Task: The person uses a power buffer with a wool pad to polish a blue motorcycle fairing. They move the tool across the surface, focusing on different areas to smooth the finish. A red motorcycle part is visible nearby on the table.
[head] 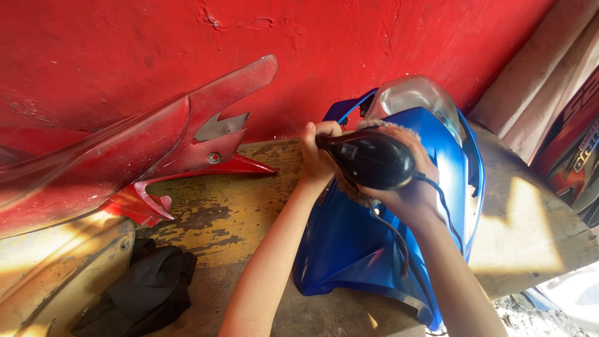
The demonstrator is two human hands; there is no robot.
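Observation:
A glossy blue motorcycle fairing (349, 249) with a clear headlamp lens (415, 97) lies on a worn wooden bench (231, 212). A black hand-held polishing machine (371, 159) with a fluffy pad presses against the fairing's upper part. My left hand (317, 153) grips the machine's side handle. My right hand (412, 187) wraps around its body from behind. A dark cord (446, 212) runs from the machine down along my right forearm.
Dusty red fairing panels (125, 150) lean against the red wall (324, 43) at the left. A black cloth (140, 290) lies at the bench's front left. More printed body panels (574, 156) stand at the right edge.

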